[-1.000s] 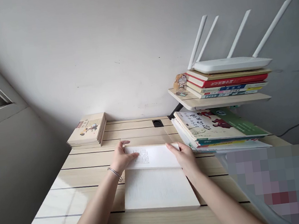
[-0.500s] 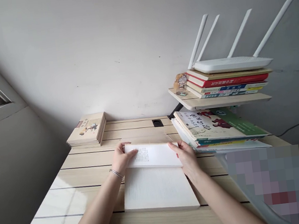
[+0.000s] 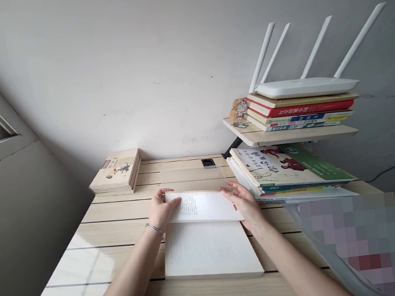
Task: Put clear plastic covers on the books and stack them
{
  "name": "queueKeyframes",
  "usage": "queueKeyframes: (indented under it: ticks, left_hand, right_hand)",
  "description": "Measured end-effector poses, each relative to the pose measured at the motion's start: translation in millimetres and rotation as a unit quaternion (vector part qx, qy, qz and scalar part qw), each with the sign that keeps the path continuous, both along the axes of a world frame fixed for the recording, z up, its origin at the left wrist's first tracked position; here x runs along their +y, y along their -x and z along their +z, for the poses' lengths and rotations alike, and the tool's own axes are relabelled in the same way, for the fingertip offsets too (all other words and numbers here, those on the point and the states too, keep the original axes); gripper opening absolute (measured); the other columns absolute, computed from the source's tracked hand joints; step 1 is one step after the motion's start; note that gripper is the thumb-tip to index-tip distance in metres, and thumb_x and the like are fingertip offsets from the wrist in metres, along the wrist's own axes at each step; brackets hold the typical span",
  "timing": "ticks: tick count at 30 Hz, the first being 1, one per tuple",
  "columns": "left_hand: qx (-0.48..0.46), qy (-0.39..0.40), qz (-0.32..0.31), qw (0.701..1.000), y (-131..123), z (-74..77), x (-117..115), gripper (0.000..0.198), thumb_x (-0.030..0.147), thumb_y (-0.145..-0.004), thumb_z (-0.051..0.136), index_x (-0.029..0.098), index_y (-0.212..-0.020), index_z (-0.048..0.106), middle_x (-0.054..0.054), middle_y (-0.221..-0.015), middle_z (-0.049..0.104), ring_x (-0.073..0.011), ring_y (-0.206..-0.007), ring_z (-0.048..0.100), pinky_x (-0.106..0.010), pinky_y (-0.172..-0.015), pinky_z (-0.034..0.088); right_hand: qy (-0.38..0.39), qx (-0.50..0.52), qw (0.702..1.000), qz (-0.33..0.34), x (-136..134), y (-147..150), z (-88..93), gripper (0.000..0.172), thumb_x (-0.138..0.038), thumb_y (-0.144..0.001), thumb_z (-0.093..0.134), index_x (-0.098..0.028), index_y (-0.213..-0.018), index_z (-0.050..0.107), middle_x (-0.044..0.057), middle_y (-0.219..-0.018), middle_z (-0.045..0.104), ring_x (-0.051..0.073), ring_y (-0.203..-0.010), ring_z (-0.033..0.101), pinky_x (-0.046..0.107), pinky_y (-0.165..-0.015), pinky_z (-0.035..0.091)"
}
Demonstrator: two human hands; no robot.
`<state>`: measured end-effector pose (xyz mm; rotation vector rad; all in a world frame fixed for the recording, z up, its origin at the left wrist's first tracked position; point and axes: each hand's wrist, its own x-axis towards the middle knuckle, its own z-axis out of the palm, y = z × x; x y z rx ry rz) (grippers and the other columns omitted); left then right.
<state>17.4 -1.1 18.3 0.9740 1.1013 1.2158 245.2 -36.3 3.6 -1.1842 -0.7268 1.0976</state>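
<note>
An open book (image 3: 211, 251) lies on the desk, a plain pale page facing up. Over its far part is a white cover panel (image 3: 208, 208) with small print and a red mark. My left hand (image 3: 161, 210) grips the panel's left edge, thumb on top and fingers behind. On the right edge my right hand (image 3: 244, 204) holds the panel with its thumb, the fingers partly raised. Beyond the panel extends a clear plastic sheet (image 3: 193, 176), flat toward the wall. What lies under the panel is hidden.
A stack of booklets (image 3: 115, 174) sits at the back left. On the right are large books (image 3: 274, 167) beneath a small shelf (image 3: 299, 134), which bears more books and a white router (image 3: 308, 86). A black socket (image 3: 208, 162) is set in the desk (image 3: 103, 258).
My right hand's fingers have lifted and spread a little at the panel's edge. The clear sheet beyond shows more plainly. My left hand has hardly moved.
</note>
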Motion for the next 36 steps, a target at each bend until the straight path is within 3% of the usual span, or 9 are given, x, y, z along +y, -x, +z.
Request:
queueKeyframes:
  ticks: [5,13,17,25,29,36]
  left_hand:
    - [0.008,-0.005,0.011,1.0,-1,-1.1,-1,0.045,0.025,-0.046,0.08,0.017,-0.08,0.052,0.005,-0.058,0.055,-0.0089,-0.049,0.052,-0.02,-0.047,0.04]
    - [0.02,-0.014,0.01,1.0,-1,-5.1,1,0.044,0.028,-0.047,0.079,0.019,-0.081,0.052,0.006,-0.058,0.053,-0.009,-0.049,0.051,-0.019,-0.046,0.037]
    - [0.024,-0.024,0.016,0.999,-1,-6.6,2,0.045,0.027,-0.045,0.08,0.019,-0.08,0.052,0.006,-0.06,0.053,-0.0086,-0.052,0.051,-0.019,-0.048,0.038]
    - [0.051,-0.046,0.014,0.998,-1,-10.2,2,0.046,0.024,-0.05,0.076,0.019,-0.089,0.053,0.008,-0.057,0.046,-0.0075,-0.049,0.046,-0.018,-0.047,0.034]
    - [0.056,-0.048,0.012,0.997,-1,-11.8,3,0.046,0.024,-0.051,0.074,0.019,-0.09,0.052,0.008,-0.057,0.046,-0.0073,-0.05,0.045,-0.018,-0.048,0.034]
    - [0.088,-0.04,0.006,0.995,1,-3.8,2,0.048,0.03,-0.049,0.077,0.018,-0.089,0.052,0.006,-0.062,0.049,-0.0089,-0.055,0.047,-0.02,-0.051,0.038]
  right_hand:
    - [0.055,0.014,0.997,0.057,-2,-8,6.4,0.042,-0.03,-0.057,0.071,-0.018,-0.096,0.059,-0.001,-0.064,0.064,0.016,-0.056,0.06,0.024,-0.047,0.043]
    - [0.039,-0.019,0.999,0.021,4,-9,-4.6,0.041,-0.027,-0.048,0.078,-0.018,-0.083,0.058,-0.002,-0.063,0.064,0.013,-0.051,0.057,0.024,-0.046,0.043]
    - [0.049,0.014,0.999,0.011,3,-9,-5.2,0.041,-0.024,-0.046,0.079,-0.019,-0.081,0.058,-0.001,-0.067,0.066,0.013,-0.053,0.058,0.023,-0.046,0.043]
    - [0.098,0.077,0.989,0.073,-1,-13,8.7,0.034,-0.016,-0.054,0.071,-0.017,-0.086,0.061,-0.001,-0.06,0.064,0.011,-0.048,0.055,0.02,-0.043,0.041]
    - [0.091,0.087,0.991,0.052,0,-11,8.8,0.031,-0.016,-0.054,0.07,-0.016,-0.084,0.062,-0.001,-0.059,0.064,0.01,-0.047,0.055,0.02,-0.043,0.041]
    - [0.067,0.066,0.995,-0.014,1,-5,0.7,0.035,-0.019,-0.043,0.079,-0.017,-0.075,0.063,-0.001,-0.058,0.064,0.009,-0.046,0.052,0.021,-0.042,0.04]
